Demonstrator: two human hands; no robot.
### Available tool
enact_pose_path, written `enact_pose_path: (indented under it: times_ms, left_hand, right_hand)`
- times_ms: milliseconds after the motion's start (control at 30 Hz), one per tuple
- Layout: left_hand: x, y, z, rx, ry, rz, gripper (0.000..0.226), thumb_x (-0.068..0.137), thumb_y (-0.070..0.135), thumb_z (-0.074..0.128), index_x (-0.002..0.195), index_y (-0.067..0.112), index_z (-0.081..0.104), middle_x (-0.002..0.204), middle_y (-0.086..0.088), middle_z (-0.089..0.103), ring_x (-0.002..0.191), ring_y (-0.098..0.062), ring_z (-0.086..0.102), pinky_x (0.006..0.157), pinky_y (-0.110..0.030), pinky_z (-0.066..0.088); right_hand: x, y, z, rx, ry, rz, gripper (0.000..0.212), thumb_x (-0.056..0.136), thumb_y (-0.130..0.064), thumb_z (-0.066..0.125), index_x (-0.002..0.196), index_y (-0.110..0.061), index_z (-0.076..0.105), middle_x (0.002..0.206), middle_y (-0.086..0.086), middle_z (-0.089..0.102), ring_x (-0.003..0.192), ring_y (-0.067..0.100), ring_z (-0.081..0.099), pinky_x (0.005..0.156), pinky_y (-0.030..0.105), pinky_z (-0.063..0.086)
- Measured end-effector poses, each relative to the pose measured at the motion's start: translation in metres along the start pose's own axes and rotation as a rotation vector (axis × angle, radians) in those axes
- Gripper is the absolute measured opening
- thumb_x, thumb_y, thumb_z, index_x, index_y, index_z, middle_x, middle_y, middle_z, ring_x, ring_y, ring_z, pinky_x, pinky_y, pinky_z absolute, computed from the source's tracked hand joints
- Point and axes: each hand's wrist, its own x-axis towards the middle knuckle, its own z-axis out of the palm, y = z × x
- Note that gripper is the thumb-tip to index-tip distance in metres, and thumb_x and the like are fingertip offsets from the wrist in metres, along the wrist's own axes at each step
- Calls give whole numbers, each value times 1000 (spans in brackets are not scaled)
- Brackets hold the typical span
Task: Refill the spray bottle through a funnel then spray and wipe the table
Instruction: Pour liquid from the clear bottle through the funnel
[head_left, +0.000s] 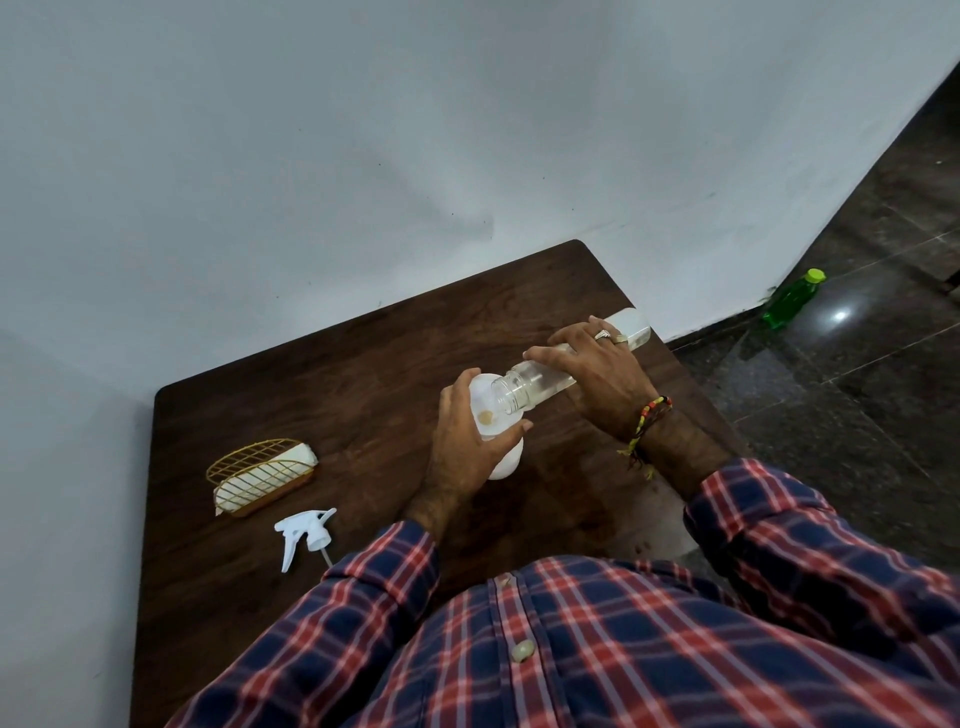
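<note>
Our right hand (597, 374) is wrapped over a clear plastic refill bottle (566, 364), which we hold tipped nearly flat so its open mouth reaches just over the white plastic funnel (485, 400). Our left hand (467, 441) curls around the funnel's rim and the top of the white spray bottle (506, 460) beneath it; we judge this grip is there to keep funnel and bottle from tipping while the liquid runs in. The spray bottle stands upright on the dark wooden table (363, 374), near its right side. We cannot tell whether liquid is flowing at this instant.

The white trigger spray head (306, 535) lies on its side near the front left of the table, well apart from the bottle, presumably set aside to leave the neck open. Behind it sits a gold wire holder (260, 475) with a white cloth (291, 457) tucked inside, ready for wiping. A green plastic bottle with a yellow-green cap (789, 301) stands on the dark floor by the wall, off the table. Nothing lies between our hands and the funnel; for wiping, we judge the spray head and holder may need moving.
</note>
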Motion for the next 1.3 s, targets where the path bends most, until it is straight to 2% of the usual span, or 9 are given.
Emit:
enact_pose_path:
  times_ms: [233,667,900,1100,1300]
  left_hand:
    - [1,-1,0,2,8,8,91,68,48,83,142,23,36,141,-1,41,122,-11,45,93,-24,42]
    - [2,-2,0,15,8,13,92,67,47,84,142,22,36,140,-3,43,123,-15,47,98,-33,48]
    - [3,-1,1,2,3,1,93,67,44,85,142,22,35,141,-2,42,124,-14,45,94,-23,40]
    - [2,-2,1,10,2,5,93,67,46,84,142,23,35,140,-1,42,123,-13,45,97,-29,45]
    - [1,0,-1,2,2,3,92,67,43,85,142,22,35,140,-2,42,123,-14,46,94,-26,45]
  right_hand:
    - [1,0,-2,-13,-1,-14,65,70,-2,67,127,-30,58,113,8,61,110,30,59,111,53,32]
    - [1,0,-3,-31,0,-32,63,69,-2,69,126,-28,60,112,9,62,109,31,59,110,54,34]
    - [0,-1,-5,-32,3,-40,64,68,-1,71,125,-27,61,111,10,62,108,31,60,109,56,35]
    - [1,-2,-6,-35,11,-54,64,67,1,72,124,-25,62,110,11,63,107,33,61,108,57,35]
    - [0,-1,-5,-36,42,-65,62,67,2,70,123,-24,64,107,11,63,106,33,61,107,56,37]
